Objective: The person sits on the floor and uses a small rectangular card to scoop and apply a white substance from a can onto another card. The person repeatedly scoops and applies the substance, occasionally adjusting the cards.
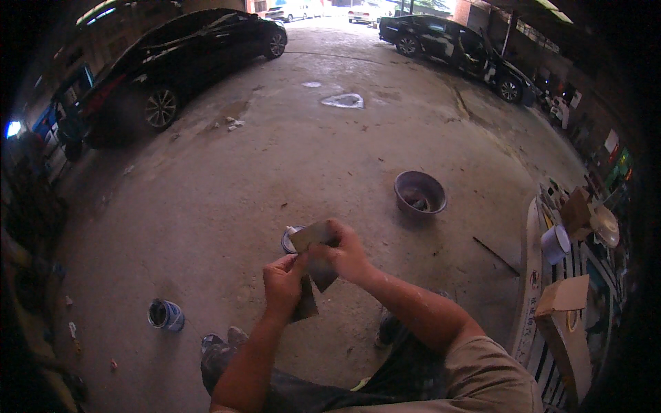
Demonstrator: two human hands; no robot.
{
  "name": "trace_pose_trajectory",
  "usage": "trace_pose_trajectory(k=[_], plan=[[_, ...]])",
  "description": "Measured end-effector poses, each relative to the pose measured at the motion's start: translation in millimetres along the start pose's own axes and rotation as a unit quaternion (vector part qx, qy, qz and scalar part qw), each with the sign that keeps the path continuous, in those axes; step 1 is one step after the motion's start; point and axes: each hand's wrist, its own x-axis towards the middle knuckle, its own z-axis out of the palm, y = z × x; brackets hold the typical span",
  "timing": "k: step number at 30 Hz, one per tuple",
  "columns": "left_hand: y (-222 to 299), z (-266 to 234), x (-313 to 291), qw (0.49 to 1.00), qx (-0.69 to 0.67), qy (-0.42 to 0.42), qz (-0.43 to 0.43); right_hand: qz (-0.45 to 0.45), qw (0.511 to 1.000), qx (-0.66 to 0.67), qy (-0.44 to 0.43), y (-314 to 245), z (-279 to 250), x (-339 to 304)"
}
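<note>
In front of my legs, my two hands are close together over the floor. My right hand [344,255] is closed on a thin, flat scraper-like plate [311,236], dull grey-brown, whose lower part seems to show below the fingers. My left hand [281,283] pinches another dark flat plate [305,308], which hangs down beneath the fingers. The edges of the two plates meet or overlap between the hands; whether they touch I cannot tell. Just behind them sits a round tin [285,241] with something white at its top, partly hidden by the right-hand plate.
An open blue-and-white can [166,315] stands at the left. A dark basin [420,193] with things inside lies ahead right. Cardboard boxes [563,296] and a white tub [555,244] crowd the right side. Black cars [200,55] are parked farther off.
</note>
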Motion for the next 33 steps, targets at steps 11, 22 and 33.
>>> trace_pose_trajectory(k=[11, 22, 33], plan=[[15.2, 19.9, -23.2, 0.943, 0.320, -0.081, 0.050, 0.041, 0.984, 0.052, 0.164, 2.5, -27.4, 22.1], [24.8, 0.9, -6.6, 0.945, 0.315, -0.046, 0.073, 0.147, 0.962, 0.228, 0.043, 1.3, -20.3, 19.1], [43.0, -14.9, 1.9, 0.942, 0.257, -0.213, -0.035, 0.122, 0.987, 0.103, -0.002, -1.4, -8.5, 12.6]])
